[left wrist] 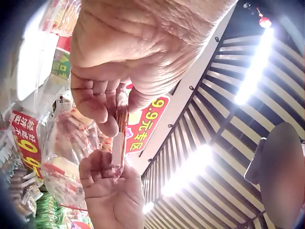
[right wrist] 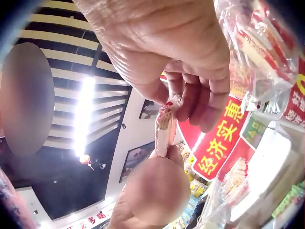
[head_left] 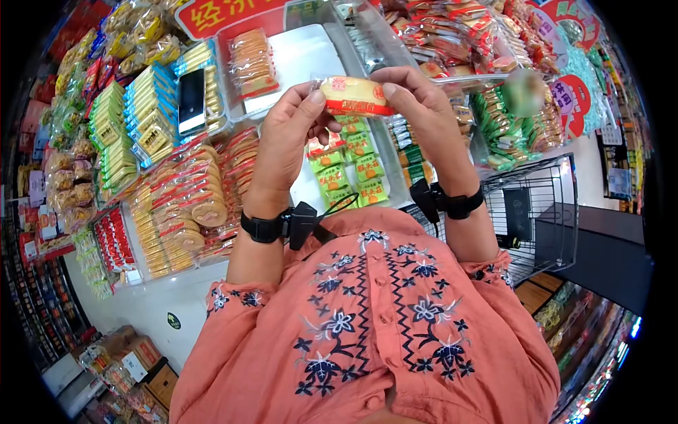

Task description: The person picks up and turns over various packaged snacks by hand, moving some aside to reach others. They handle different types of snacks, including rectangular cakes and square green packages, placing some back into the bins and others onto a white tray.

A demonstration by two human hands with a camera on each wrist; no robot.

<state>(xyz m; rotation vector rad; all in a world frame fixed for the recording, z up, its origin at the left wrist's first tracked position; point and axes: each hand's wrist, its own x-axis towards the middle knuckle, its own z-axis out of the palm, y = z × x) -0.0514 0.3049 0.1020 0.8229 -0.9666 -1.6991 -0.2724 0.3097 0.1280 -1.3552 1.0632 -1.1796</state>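
Observation:
Both hands hold up a small wrapped snack packet, cream-coloured with red print and a red lower band, in front of the chest in the head view. My left hand pinches its left end between thumb and fingers. At the other end, my right hand grips it the same way. Both wrist views show the packet edge-on, thin and flat, with clear crimped wrapper ends between the fingers. Beneath the hands lie green snack packets in a bin, partly covered by the left fingers.
A dark-screened phone lies on blue-wrapped packets at the left. Clear-walled bins of packaged biscuits surround the hands. To the right stands a wire shopping cart. Red price signs hang above the bins.

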